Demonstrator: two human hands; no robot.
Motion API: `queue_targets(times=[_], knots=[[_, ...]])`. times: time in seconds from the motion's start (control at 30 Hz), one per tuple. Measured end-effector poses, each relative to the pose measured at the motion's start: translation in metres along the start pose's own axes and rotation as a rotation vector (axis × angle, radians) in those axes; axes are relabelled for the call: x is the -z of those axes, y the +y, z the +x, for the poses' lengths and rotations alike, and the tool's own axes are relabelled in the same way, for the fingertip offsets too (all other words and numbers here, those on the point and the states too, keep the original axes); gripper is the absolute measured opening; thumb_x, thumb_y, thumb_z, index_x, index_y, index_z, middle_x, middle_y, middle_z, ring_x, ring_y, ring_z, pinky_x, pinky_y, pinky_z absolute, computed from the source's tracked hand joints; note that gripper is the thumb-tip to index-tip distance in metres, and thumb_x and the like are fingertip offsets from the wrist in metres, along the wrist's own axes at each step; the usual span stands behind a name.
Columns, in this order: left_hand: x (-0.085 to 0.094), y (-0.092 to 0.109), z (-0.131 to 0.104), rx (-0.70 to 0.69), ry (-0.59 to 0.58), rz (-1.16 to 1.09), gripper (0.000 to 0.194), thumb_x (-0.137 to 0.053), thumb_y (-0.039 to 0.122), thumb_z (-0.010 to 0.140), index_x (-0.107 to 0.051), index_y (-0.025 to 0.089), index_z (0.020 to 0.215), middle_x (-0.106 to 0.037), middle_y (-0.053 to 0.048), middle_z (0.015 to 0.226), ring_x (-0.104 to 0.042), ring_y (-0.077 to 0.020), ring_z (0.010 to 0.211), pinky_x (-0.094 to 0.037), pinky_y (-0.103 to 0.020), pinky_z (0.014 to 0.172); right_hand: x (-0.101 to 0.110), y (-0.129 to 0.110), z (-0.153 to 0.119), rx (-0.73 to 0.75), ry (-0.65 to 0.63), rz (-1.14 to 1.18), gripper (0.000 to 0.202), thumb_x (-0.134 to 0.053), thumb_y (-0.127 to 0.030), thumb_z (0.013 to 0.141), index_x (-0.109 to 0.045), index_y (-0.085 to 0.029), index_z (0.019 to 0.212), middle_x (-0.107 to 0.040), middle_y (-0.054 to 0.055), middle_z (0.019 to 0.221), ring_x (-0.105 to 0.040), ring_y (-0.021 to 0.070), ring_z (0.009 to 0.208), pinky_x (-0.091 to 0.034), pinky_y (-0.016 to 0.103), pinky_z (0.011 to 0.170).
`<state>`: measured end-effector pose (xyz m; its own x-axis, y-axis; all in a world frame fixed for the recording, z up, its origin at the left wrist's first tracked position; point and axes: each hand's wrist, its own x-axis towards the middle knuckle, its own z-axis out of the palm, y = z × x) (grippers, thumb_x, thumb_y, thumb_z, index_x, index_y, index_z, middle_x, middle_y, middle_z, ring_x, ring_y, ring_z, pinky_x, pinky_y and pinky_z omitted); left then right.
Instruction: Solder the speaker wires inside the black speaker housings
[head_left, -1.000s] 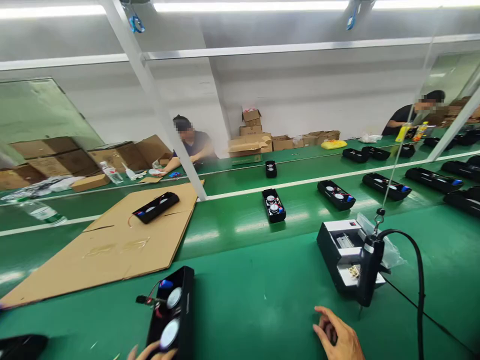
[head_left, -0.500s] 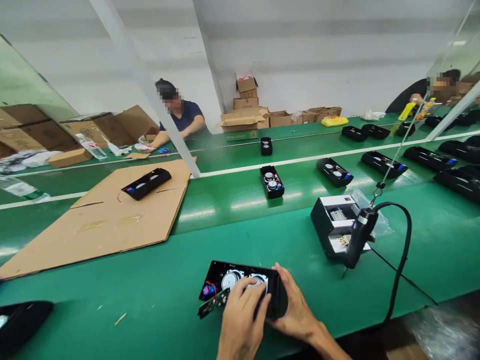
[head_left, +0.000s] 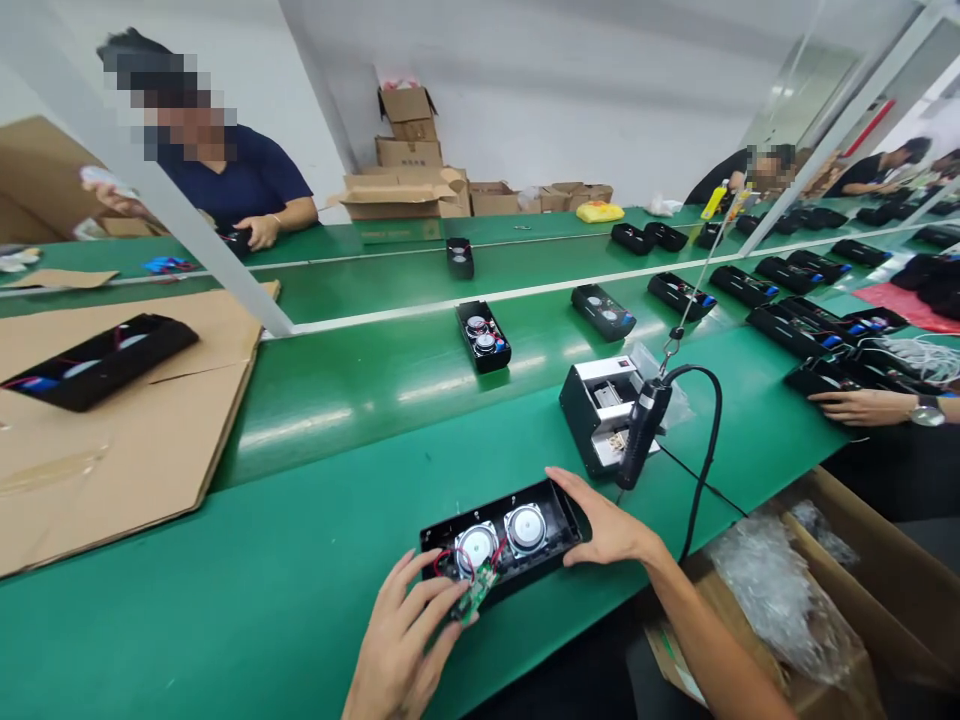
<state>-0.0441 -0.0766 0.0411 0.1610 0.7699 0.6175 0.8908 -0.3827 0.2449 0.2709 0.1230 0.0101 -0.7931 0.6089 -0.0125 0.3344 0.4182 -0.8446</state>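
In front of me on the green bench lies a black speaker housing (head_left: 551,560), its open side up. Two round silver speakers (head_left: 526,528) sit inside it. My left hand (head_left: 409,625) pinches a small green circuit board (head_left: 480,590) at the housing's near edge. Red wires (head_left: 444,562) run from the board area into the housing; the blue part seen earlier is hidden now. My right hand (head_left: 611,525) grips the housing's right end, thumb on the near side and fingers on the far side.
An electric screwdriver (head_left: 643,430) hangs by a screw feeder (head_left: 592,425). More black housings (head_left: 484,335) stand on the line. Cardboard (head_left: 172,470) lies at left, bagged plastic (head_left: 787,590) in a box at lower right. Co-workers sit opposite; another person's hand (head_left: 862,407) touches housings at right.
The view has swung right. My left hand has moved from over the speakers to the board at the housing's left part. The housing has turned, its right end now farther away.
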Motion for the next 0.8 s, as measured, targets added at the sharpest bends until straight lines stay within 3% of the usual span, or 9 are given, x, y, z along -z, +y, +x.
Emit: queue_targets(times=[0.03,0.1,0.2,0.27,0.33,0.47,0.57,0.67,0.8], knots=[[-0.003,0.000,0.001,0.038,0.015,-0.008,0.016,-0.066,0.024,0.102,-0.074,0.026,0.115,-0.079,-0.003,0.097,-0.072,-0.0268,0.119,-0.059,-0.053,0.113,-0.001,-0.007,-0.003,0.011,0.066,-0.003,0.118,-0.097,-0.041,0.077,-0.031,-0.027,0.174,-0.033,0.018,0.180,-0.036,0.0394,0.165,-0.038,0.058,0.132],[-0.007,0.000,0.004,0.111,0.037,-0.022,0.011,-0.069,0.030,0.101,-0.076,0.028,0.110,-0.078,-0.004,0.098,-0.071,-0.0302,0.121,-0.058,-0.060,0.113,-0.003,-0.024,-0.007,0.081,0.244,0.014,0.085,-0.088,-0.039,0.089,-0.050,-0.027,0.163,-0.049,0.017,0.170,-0.050,0.0358,0.156,-0.046,0.055,0.127],[-0.014,0.004,0.009,0.172,0.058,-0.061,0.009,-0.070,0.033,0.101,-0.078,0.029,0.102,-0.077,-0.005,0.099,-0.070,-0.0327,0.125,-0.055,-0.067,0.116,-0.010,-0.048,-0.009,0.233,0.481,0.020,0.028,-0.074,-0.026,0.100,-0.076,-0.025,0.128,-0.079,0.012,0.127,-0.076,0.0268,0.120,-0.063,0.044,0.106],[-0.020,0.008,0.012,0.178,0.063,-0.089,0.009,-0.071,0.033,0.100,-0.079,0.029,0.099,-0.076,-0.005,0.100,-0.069,-0.0329,0.128,-0.051,-0.070,0.120,-0.016,-0.061,-0.008,0.298,0.558,-0.009,0.016,-0.069,-0.020,0.102,-0.080,-0.024,0.113,-0.083,0.008,0.106,-0.079,0.0230,0.097,-0.066,0.038,0.089],[-0.026,0.013,0.013,0.162,0.067,-0.115,0.009,-0.073,0.033,0.100,-0.080,0.028,0.098,-0.075,-0.004,0.099,-0.068,-0.0329,0.130,-0.049,-0.071,0.122,-0.023,-0.073,-0.006,0.337,0.579,-0.034,0.014,-0.070,-0.019,0.101,-0.080,-0.023,0.110,-0.084,0.008,0.100,-0.079,0.0220,0.087,-0.065,0.037,0.081],[-0.030,0.019,0.014,0.146,0.050,-0.161,0.008,-0.076,0.036,0.099,-0.080,0.029,0.101,-0.076,-0.004,0.100,-0.066,-0.0335,0.134,-0.050,-0.071,0.121,-0.043,-0.088,0.004,0.497,0.421,-0.119,0.018,-0.074,-0.024,0.100,-0.078,-0.020,0.117,-0.085,0.008,0.101,-0.079,0.0224,0.088,-0.062,0.038,0.081],[-0.024,0.017,0.012,0.159,0.056,-0.156,0.017,-0.077,0.038,0.098,-0.078,0.029,0.112,-0.077,-0.004,0.103,-0.068,-0.0334,0.133,-0.050,-0.070,0.121,-0.053,-0.090,0.013,0.597,0.349,-0.222,0.016,-0.065,-0.016,0.104,-0.079,-0.019,0.112,-0.085,0.005,0.095,-0.078,0.0187,0.081,-0.060,0.033,0.074],[-0.013,0.009,0.005,0.192,0.052,-0.113,0.030,-0.079,0.039,0.097,-0.073,0.027,0.123,-0.079,-0.004,0.106,-0.071,-0.0328,0.129,-0.049,-0.069,0.122,-0.048,-0.089,0.018,0.525,0.301,-0.344,0.027,-0.056,-0.009,0.105,-0.080,-0.020,0.111,-0.085,0.006,0.098,-0.076,0.0188,0.081,-0.059,0.032,0.072],[-0.006,0.002,-0.006,0.149,0.005,-0.046,0.033,-0.077,0.039,0.098,-0.069,0.024,0.127,-0.080,-0.006,0.107,-0.071,-0.0328,0.129,-0.051,-0.067,0.121,-0.039,-0.099,0.021,0.393,0.046,-0.526,0.029,-0.058,-0.003,0.100,-0.078,-0.019,0.112,-0.084,0.006,0.103,-0.075,0.0194,0.087,-0.053,0.031,0.072]])
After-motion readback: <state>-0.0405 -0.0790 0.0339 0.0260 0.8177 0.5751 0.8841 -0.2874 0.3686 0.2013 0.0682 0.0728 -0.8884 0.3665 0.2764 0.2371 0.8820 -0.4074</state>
